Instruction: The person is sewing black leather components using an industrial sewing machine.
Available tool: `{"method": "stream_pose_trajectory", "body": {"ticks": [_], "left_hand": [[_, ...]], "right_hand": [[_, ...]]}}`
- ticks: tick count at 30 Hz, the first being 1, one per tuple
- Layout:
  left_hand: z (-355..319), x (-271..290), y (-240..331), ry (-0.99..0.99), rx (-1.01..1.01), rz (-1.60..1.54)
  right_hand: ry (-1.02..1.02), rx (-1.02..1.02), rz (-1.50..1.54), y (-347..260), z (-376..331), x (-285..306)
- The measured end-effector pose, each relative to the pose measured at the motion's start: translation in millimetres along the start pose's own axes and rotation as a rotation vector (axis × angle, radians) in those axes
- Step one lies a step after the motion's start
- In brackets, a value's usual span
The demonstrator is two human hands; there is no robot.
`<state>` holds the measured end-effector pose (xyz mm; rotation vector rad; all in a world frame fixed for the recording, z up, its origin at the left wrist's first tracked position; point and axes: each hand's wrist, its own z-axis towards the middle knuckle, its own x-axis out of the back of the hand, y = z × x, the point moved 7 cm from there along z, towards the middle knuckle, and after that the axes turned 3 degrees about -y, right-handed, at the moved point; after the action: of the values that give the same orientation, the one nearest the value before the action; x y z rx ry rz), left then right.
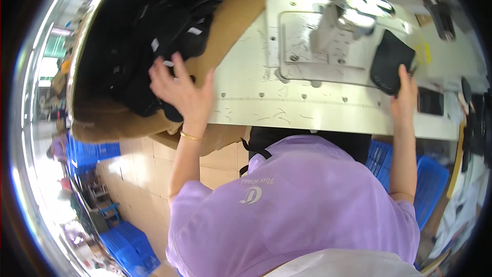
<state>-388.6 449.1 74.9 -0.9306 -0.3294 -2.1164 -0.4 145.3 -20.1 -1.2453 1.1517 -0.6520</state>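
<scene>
So, left to right: down on the floor there's a stack of blue plastic crates (130,249), then a big brown cardboard box (241,13) sitting right up against the left edge of the white, smooth tabletop (238,84). Box is loaded with a heap of soft black pieces with small white tags (177,28). The left hand (185,92), thin gold bangle on the wrist, is over the near part of that heap with its fingers spread wide and thumb out. It's pretty dark and blurry in there, so I can't really tell if the fingertips touch anything.

Toward the tabletop's far edge sits a pale metal sewing machine head (353,18) with a flat rectangular clamp plate (292,36) under it. Just right of that, over the right part of the tabletop, is a flat black fabric-looking piece with rounded corners (389,61), pinched at its near right side by the right hand (406,95). Near the tabletop's near right corner lies a dark rectangular slab (430,102)
</scene>
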Motion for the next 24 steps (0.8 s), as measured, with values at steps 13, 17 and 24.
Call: {"method": "stream_pose_trajectory", "body": {"ticks": [13, 17, 24], "left_hand": [[-54, -52, -81, -0.164, 0.376, -0.225], [-42, -62, -65, -0.220, 0.320, -0.134], [-87, 23, -50, 0.197, 0.154, 0.033]], "right_hand": [[-0.247, 0.109, -0.049, 34, 238, -97], [-0.181, 0.263, -0.114, 24, 208, -98], [-0.143, 0.591, -0.718, 3, 39, -72]]}}
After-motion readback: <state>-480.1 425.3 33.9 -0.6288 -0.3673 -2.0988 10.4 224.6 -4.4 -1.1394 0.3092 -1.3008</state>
